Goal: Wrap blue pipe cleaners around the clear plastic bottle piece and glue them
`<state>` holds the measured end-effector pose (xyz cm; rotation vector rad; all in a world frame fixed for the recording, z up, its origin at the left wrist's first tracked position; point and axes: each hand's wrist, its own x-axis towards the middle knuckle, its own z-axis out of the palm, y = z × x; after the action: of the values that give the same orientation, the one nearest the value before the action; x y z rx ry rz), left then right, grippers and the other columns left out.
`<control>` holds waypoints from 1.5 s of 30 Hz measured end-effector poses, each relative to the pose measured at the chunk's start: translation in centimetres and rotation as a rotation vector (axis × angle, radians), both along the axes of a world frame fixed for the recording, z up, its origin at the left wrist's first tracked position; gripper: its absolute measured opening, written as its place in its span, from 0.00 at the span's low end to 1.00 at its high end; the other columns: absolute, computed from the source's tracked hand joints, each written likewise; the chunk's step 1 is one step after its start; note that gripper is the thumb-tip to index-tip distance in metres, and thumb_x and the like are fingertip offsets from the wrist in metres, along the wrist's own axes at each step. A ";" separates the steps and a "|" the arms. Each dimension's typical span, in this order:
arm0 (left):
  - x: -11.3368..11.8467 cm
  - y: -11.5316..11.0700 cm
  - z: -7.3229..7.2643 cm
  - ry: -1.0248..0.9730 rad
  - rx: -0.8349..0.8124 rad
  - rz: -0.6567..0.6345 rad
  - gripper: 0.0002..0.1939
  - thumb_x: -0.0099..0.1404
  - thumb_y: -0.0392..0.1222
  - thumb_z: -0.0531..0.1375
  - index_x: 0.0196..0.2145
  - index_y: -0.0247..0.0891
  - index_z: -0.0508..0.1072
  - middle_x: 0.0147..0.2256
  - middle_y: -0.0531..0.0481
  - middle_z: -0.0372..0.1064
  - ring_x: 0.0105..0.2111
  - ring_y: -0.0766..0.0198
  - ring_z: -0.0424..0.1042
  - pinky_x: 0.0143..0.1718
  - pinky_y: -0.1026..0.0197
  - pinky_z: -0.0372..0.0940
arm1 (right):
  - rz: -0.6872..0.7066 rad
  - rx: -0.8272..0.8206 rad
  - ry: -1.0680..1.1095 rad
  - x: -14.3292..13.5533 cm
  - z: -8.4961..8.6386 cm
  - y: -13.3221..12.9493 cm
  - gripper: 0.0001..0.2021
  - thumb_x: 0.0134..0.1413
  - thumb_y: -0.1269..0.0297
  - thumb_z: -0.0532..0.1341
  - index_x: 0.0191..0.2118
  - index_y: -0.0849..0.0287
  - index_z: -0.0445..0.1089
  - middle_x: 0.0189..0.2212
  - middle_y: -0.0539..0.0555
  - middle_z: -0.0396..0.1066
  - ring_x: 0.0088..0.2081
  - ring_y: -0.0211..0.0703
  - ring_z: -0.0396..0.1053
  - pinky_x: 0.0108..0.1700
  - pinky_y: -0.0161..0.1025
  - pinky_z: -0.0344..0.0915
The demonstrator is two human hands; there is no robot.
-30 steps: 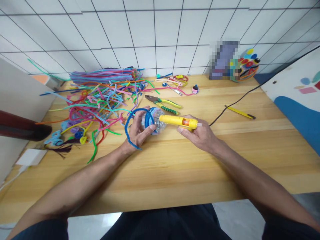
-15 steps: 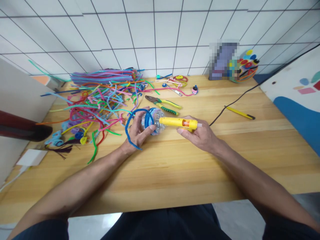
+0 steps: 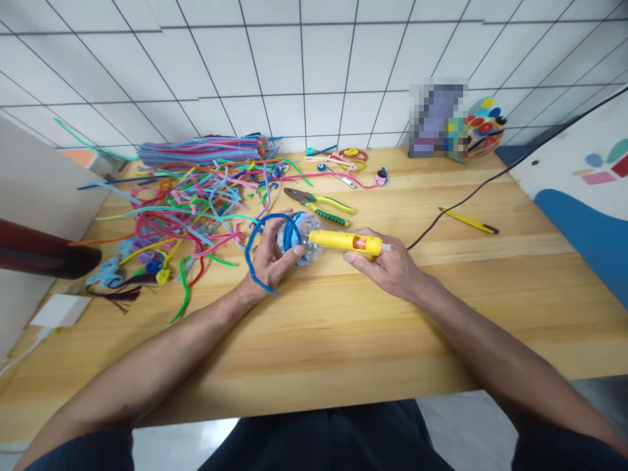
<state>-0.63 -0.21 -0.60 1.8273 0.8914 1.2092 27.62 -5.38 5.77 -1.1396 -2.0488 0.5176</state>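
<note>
Two hands at work: both above the table [image 3: 314, 340]; clock centred on the clear piece [image 3: 314, 254], 12 toward the wall [image 3: 324, 59].
Clear piece: mid-table, a rounded see-through shell banded with blue and lilac windings, held in the left hand [image 3: 269, 258].
Left grip: thumb pressed on the winding from the near side, fingers curled about the far side, partly hidden.
Blue stem [image 3: 248, 258]: loops out over the back of the left hand, loose end at 7 o'clock.
Right grip: right hand [image 3: 387, 261] wrapped round the glue gun [image 3: 338, 241]; lower fingers hidden, cannot tell whether the trigger is pressed.
Gun to piece: gun lies at 3 o'clock, long axis nearly level along 3 to 9, nozzle aimed at 9, its tip right at the piece; contact unclear. Left hand is nearer, touching the piece; right hand stands off behind the gun.
Pliers [image 3: 318, 203]: 1 o'clock, just beyond the piece.
Stem heap [image 3: 186, 203]: between 9 and 10 o'clock, tangled, many colours.
Knife [image 3: 471, 221]: near 3 o'clock, beyond the right hand and the black cord [image 3: 456, 203].
</note>
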 end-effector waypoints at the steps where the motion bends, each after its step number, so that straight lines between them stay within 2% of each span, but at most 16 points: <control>1: 0.0 0.0 0.0 0.004 0.004 0.002 0.35 0.72 0.63 0.67 0.68 0.46 0.65 0.71 0.38 0.65 0.73 0.42 0.65 0.75 0.37 0.62 | -0.009 -0.006 0.018 -0.1 0.0 0.0 0.06 0.70 0.58 0.63 0.45 0.54 0.73 0.37 0.53 0.79 0.33 0.44 0.73 0.39 0.40 0.69; 6: 0.2 -0.2 0.0 0.004 0.013 0.028 0.35 0.72 0.62 0.68 0.68 0.45 0.65 0.70 0.38 0.65 0.72 0.43 0.66 0.74 0.37 0.62 | -0.024 -0.050 0.103 -0.3 -0.2 -0.1 0.06 0.68 0.58 0.64 0.42 0.54 0.74 0.30 0.48 0.74 0.30 0.41 0.70 0.36 0.39 0.66; 10: 0.4 -0.3 0.0 -0.002 0.016 0.023 0.33 0.72 0.62 0.68 0.66 0.45 0.66 0.70 0.38 0.65 0.72 0.43 0.67 0.74 0.37 0.63 | -0.138 -0.133 0.242 0.9 -0.5 1.0 0.10 0.66 0.54 0.66 0.42 0.55 0.77 0.36 0.51 0.79 0.37 0.45 0.76 0.41 0.41 0.71; 14: 0.6 -0.3 -0.2 -0.023 0.022 0.029 0.34 0.72 0.60 0.69 0.67 0.45 0.66 0.68 0.39 0.67 0.70 0.44 0.69 0.73 0.38 0.64 | -0.572 -0.095 0.392 5.1 -1.2 4.3 0.14 0.64 0.49 0.65 0.43 0.56 0.78 0.40 0.54 0.81 0.41 0.49 0.77 0.45 0.45 0.73; 16: 0.6 -0.3 -0.2 -0.022 0.022 0.031 0.33 0.72 0.59 0.69 0.67 0.46 0.66 0.67 0.40 0.68 0.69 0.45 0.70 0.73 0.39 0.65 | -0.821 -0.086 0.338 7.6 -1.6 6.2 0.16 0.62 0.50 0.63 0.45 0.57 0.77 0.42 0.57 0.81 0.43 0.52 0.77 0.50 0.49 0.73; 18: 0.5 -0.3 -0.2 -0.009 0.027 0.032 0.32 0.72 0.58 0.69 0.67 0.47 0.67 0.68 0.40 0.67 0.69 0.44 0.70 0.72 0.39 0.66 | -0.979 -0.126 0.207 9.7 -2.1 7.9 0.18 0.60 0.52 0.62 0.48 0.59 0.77 0.46 0.60 0.81 0.48 0.55 0.76 0.55 0.53 0.72; 25: 0.7 -0.1 0.3 0.006 0.115 0.080 0.29 0.71 0.58 0.69 0.63 0.44 0.71 0.63 0.41 0.72 0.64 0.45 0.74 0.68 0.42 0.71 | -1.027 -0.175 0.097 11.4 -3.5 10.3 0.16 0.57 0.54 0.63 0.41 0.62 0.78 0.41 0.65 0.80 0.48 0.61 0.75 0.56 0.55 0.72; 28: 1.1 0.0 0.1 -0.036 0.094 0.043 0.32 0.71 0.59 0.69 0.65 0.44 0.69 0.63 0.40 0.71 0.65 0.45 0.74 0.68 0.42 0.70 | -1.076 -0.115 0.068 11.4 -2.8 9.0 0.21 0.56 0.53 0.66 0.49 0.64 0.76 0.49 0.69 0.77 0.52 0.63 0.73 0.59 0.59 0.70; 30: 1.4 0.0 -0.1 -0.052 0.083 0.022 0.32 0.71 0.59 0.69 0.65 0.43 0.69 0.64 0.39 0.71 0.66 0.45 0.72 0.71 0.41 0.68 | -1.102 0.015 0.037 10.8 -1.9 7.3 0.28 0.55 0.54 0.68 0.58 0.63 0.72 0.58 0.71 0.72 0.56 0.62 0.70 0.64 0.61 0.66; 32: 1.5 0.1 -0.3 -0.080 0.062 0.014 0.32 0.72 0.60 0.68 0.65 0.43 0.69 0.65 0.38 0.69 0.68 0.45 0.70 0.72 0.40 0.66 | -0.962 0.261 0.001 9.0 -0.6 5.4 0.26 0.58 0.53 0.69 0.60 0.56 0.72 0.56 0.67 0.73 0.51 0.57 0.71 0.62 0.58 0.68; 33: 1.6 0.2 -0.3 -0.080 0.058 0.012 0.33 0.72 0.60 0.68 0.66 0.43 0.69 0.66 0.38 0.69 0.68 0.44 0.69 0.73 0.40 0.65 | -0.798 0.284 -0.012 7.6 0.1 4.5 0.24 0.61 0.53 0.68 0.60 0.55 0.73 0.52 0.62 0.75 0.47 0.54 0.73 0.57 0.56 0.71; 36: 1.7 0.2 -0.2 -0.077 0.042 0.011 0.34 0.71 0.61 0.69 0.67 0.43 0.68 0.67 0.39 0.68 0.69 0.44 0.69 0.74 0.39 0.63 | -0.318 0.194 -0.035 2.0 2.2 2.7 0.21 0.67 0.53 0.66 0.62 0.51 0.74 0.46 0.55 0.76 0.44 0.49 0.74 0.51 0.50 0.73; 38: 1.7 0.1 0.1 -0.076 0.037 -0.004 0.34 0.71 0.61 0.69 0.67 0.43 0.68 0.66 0.39 0.69 0.68 0.43 0.69 0.73 0.39 0.65 | -0.115 0.167 -0.041 -1.7 3.3 2.6 0.23 0.68 0.53 0.67 0.64 0.49 0.74 0.45 0.55 0.75 0.45 0.49 0.73 0.50 0.49 0.73; 40: 1.7 0.1 0.3 -0.092 0.047 -0.021 0.33 0.72 0.61 0.68 0.67 0.43 0.68 0.64 0.39 0.70 0.66 0.44 0.71 0.71 0.40 0.67 | 0.023 0.116 -0.036 -4.5 4.0 3.1 0.22 0.69 0.51 0.67 0.64 0.50 0.75 0.43 0.54 0.74 0.43 0.48 0.72 0.49 0.48 0.72; 42: 1.6 0.1 0.5 -0.103 0.077 -0.027 0.32 0.73 0.61 0.67 0.66 0.44 0.69 0.63 0.39 0.71 0.64 0.45 0.72 0.69 0.40 0.68 | 0.108 0.051 -0.029 -6.1 4.2 4.0 0.16 0.69 0.50 0.67 0.56 0.50 0.80 0.38 0.52 0.73 0.40 0.47 0.70 0.47 0.46 0.71; 45: 1.5 0.3 0.5 -0.071 0.136 -0.029 0.30 0.73 0.59 0.67 0.65 0.44 0.69 0.62 0.39 0.71 0.64 0.45 0.72 0.68 0.39 0.69 | 0.099 -0.057 0.040 -6.6 3.8 5.0 0.11 0.68 0.50 0.69 0.43 0.51 0.81 0.31 0.49 0.71 0.35 0.44 0.68 0.42 0.43 0.68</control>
<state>0.83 0.10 -0.13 1.8847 0.7570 1.3362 20.98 -0.37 9.60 -1.0558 -2.0752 0.6466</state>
